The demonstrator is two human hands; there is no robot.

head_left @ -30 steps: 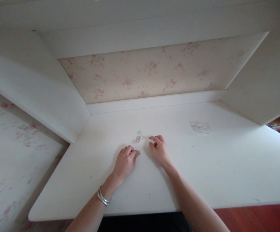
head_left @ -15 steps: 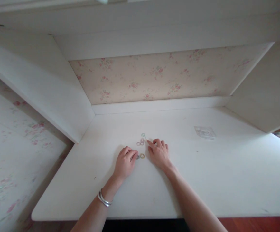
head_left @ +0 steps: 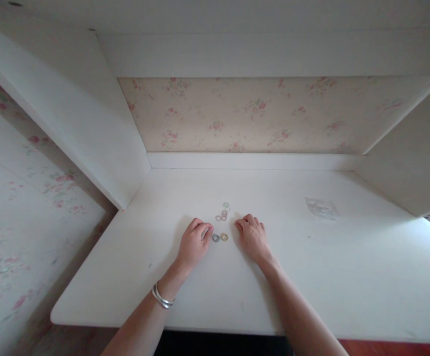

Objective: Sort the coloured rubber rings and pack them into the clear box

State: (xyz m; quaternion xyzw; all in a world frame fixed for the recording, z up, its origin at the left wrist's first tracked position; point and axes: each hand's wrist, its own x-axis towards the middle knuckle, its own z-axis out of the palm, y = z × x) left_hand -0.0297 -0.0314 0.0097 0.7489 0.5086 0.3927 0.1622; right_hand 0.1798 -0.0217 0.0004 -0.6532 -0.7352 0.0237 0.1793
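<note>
clear packet lies well right on the worktop; ring cluster beyond two rings. right hand, fingers curled and empty, has drawn back from the cluster; left hand likewise curled, empty.

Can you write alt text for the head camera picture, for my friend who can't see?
Two hands, left hand and right hand, rest on a white desk beside two small rings.
</note>
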